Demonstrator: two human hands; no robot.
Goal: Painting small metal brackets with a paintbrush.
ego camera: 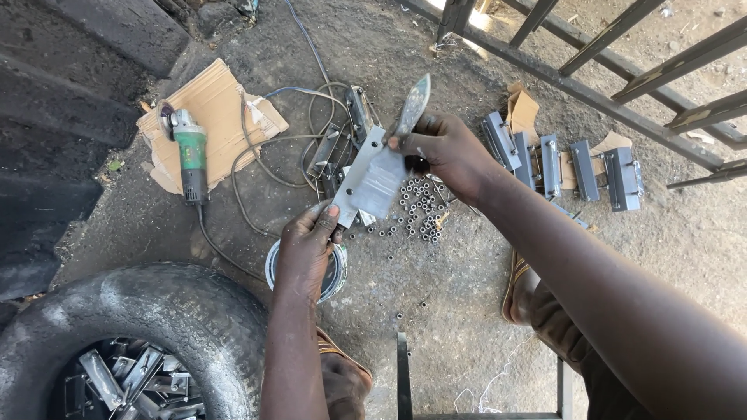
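Both hands hold a flat grey metal plate [367, 180] up over the dirt ground [467, 295], above a scatter of small steel nuts [416, 208]. The left hand [307, 247] pinches the plate's near corner between thumb and fingers; the right hand [440, 149] is closed on its far right edge together with a worn knife-like blade [412, 105] that points away. The plate looks stiff and fairly heavy, with hard, possibly sharp edges, so gripping opposite edges suits it. To the left a green angle grinder [189, 155] lies on cardboard [226, 105]; similar metal brackets [560, 163] sit far right, and a tyre [156, 327] holds more parts near left.
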